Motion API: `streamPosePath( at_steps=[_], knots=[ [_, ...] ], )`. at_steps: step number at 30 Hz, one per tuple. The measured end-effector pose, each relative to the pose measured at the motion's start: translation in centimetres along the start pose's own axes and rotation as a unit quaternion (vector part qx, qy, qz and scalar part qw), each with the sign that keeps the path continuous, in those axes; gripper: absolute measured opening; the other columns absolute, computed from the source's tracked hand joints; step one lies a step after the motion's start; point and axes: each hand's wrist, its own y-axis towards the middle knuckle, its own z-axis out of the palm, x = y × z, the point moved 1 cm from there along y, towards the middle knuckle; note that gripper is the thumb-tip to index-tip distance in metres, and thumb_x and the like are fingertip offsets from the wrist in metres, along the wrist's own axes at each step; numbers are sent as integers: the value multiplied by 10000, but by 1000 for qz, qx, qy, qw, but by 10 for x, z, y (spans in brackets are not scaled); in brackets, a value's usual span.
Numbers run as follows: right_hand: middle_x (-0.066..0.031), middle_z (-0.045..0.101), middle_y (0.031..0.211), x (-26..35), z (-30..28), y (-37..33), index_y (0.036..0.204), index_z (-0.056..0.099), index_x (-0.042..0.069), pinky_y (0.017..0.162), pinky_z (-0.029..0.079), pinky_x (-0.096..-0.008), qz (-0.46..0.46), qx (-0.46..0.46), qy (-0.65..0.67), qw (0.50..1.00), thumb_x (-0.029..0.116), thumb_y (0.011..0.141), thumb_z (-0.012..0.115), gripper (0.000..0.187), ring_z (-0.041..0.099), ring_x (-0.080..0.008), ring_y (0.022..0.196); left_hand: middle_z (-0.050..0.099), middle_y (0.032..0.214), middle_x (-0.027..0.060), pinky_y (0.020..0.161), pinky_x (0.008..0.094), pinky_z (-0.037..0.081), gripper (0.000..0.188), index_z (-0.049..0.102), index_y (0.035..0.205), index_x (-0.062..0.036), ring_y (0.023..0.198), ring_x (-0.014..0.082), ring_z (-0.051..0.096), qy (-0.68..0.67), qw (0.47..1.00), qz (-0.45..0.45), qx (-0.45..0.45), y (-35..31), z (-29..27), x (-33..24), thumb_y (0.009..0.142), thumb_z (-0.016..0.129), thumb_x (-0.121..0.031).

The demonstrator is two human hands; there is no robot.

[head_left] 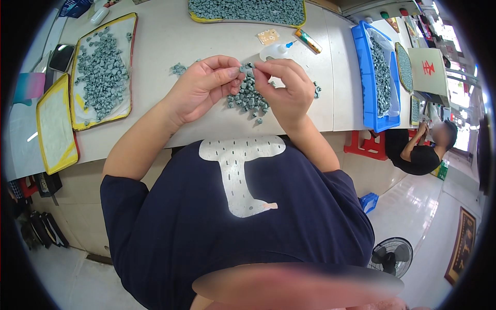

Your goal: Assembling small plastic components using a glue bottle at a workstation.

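My left hand (214, 85) and my right hand (289, 88) meet over the table, each in a pinch. Between their fingertips is a small grey-green piece (249, 65); its exact kind is too small to make out. The left thumb and forefinger close at its left side, the right fingertips at its right. Beneath lies a loose pile of similar grey-green pieces (249, 98), partly hidden by my hands. A smaller cluster (179, 69) sits left of my left hand, and a few pieces (317, 90) lie right of my right hand. Just beyond, a white squeeze bottle (274, 51) with a blue tip lies down.
Yellow-edged trays stand left (132, 62) and at the back (248, 21), both holding grey-green pieces. A blue bin (366, 77) of pieces is right. A green-orange tube (308, 41) and patterned scrap (268, 36) lie beyond my hands. Another person (421, 147) sits far right.
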Motion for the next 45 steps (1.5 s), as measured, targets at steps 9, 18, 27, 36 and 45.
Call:
streamPosePath(
  at_steps=[9,18,27,36,45],
  knots=[
    [-58,625,746,-2,6,2,814,669,4,581,466,-253,-183,-14,-80,980,-102,618,748,237,581,-173,635,626,947,93,790,272,487,143,587,1028,-4,819,146,570,-1,1000,-3,-11,-4,1,-4,915,598,-90],
    [-50,603,730,1,9,2,793,648,15,574,440,-282,-209,0,-102,973,-95,602,750,243,564,-183,610,624,923,84,787,276,488,136,592,1017,-6,822,147,574,6,1000,-12,-16,-6,-4,-4,911,605,-90],
    [-56,591,715,-5,15,0,796,638,8,555,446,-283,-226,-1,-93,970,-111,612,734,239,562,-187,599,625,921,90,767,274,494,130,601,999,8,816,149,579,12,999,-1,-34,-7,-4,-4,901,614,-76],
    [-112,660,826,-10,17,-9,894,653,-21,601,516,-241,-46,21,72,996,-134,682,701,245,633,-168,711,647,936,86,764,255,499,112,623,969,25,811,151,607,294,927,214,-94,-14,13,-4,862,633,-6],
    [-118,679,869,-3,20,-11,918,672,-24,622,533,-235,-8,15,63,998,-140,701,684,246,655,-162,752,675,896,70,689,251,511,160,656,911,-17,761,155,638,499,759,400,-120,-15,12,-1,764,675,44]
  ],
)
